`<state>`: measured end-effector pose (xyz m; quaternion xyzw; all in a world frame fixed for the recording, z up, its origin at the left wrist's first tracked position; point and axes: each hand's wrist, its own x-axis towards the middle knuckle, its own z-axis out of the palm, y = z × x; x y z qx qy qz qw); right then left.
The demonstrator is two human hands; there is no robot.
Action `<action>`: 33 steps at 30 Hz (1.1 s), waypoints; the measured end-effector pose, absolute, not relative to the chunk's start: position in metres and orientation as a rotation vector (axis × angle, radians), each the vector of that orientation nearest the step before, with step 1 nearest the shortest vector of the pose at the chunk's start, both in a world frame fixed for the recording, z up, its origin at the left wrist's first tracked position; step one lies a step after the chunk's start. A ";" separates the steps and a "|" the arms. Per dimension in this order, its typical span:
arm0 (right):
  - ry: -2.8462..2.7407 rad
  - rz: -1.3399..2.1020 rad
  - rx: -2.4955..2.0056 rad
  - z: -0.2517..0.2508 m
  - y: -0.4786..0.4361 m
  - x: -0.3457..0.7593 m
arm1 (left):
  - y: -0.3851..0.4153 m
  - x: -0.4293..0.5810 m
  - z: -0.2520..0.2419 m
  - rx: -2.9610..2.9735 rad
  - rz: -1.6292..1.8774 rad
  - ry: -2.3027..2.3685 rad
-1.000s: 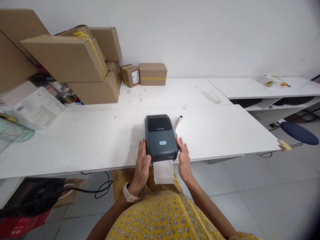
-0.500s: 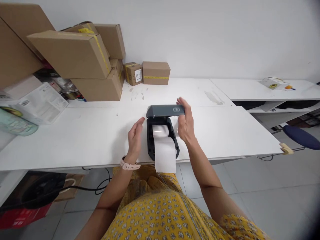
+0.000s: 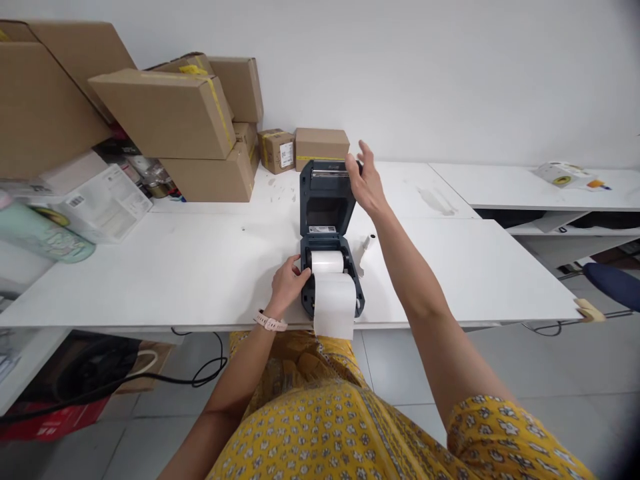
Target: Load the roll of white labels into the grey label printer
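My right hand (image 3: 369, 187) at the raised lid (image 3: 327, 190), my left hand (image 3: 287, 285) at the printer's side.
My right grip is loose, fingers spread, touching the lid's upper right corner; my left bends against the left wall, and I cannot tell whether it pinches. The printer (image 3: 305, 300) sits at the near edge of the table (image 3: 450, 280), its paper roll (image 3: 327, 261) exposed and a strip (image 3: 334, 307) hanging over that edge. A smaller roll (image 3: 369, 241) lies just right of it. I judge the step in hand to be opening the printer; the next move calls for a steady base and the lid kept back. Compared with 0.5 s ago, the lid stands much further up, and my left hand, then apart, touches the printer.
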<state>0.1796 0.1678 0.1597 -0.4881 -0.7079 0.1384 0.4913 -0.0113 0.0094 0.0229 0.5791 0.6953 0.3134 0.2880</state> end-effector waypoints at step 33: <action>-2.210 1.125 -1.024 0.133 0.056 0.283 | 0.015 -0.006 0.035 1.617 0.624 1.895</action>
